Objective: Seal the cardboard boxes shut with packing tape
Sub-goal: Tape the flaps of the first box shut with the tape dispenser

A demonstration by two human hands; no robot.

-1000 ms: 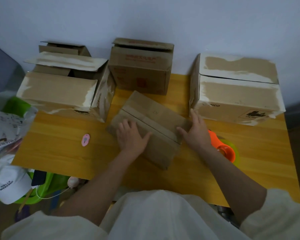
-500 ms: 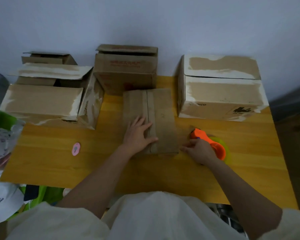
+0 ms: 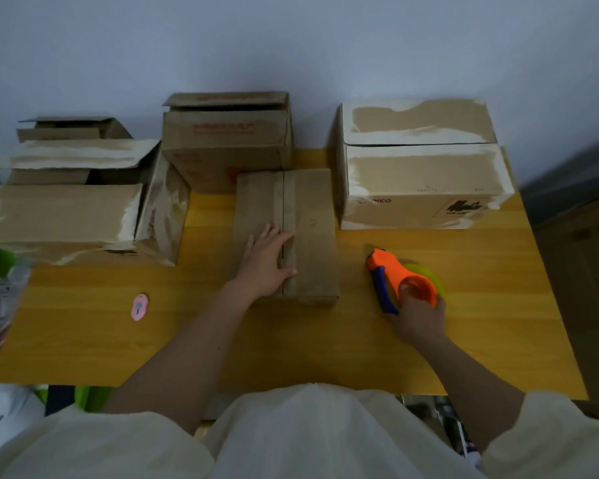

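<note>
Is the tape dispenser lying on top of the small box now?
No, the tape dispenser lies on the table to the right of the small box, with the right hand gripping it.

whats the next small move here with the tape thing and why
Probably lift the tape dispenser and carry it to the far end of the small box's centre seam. The right hand grips the dispenser on the table, the left hand presses the flaps flat, and the seam looks untaped.
</note>
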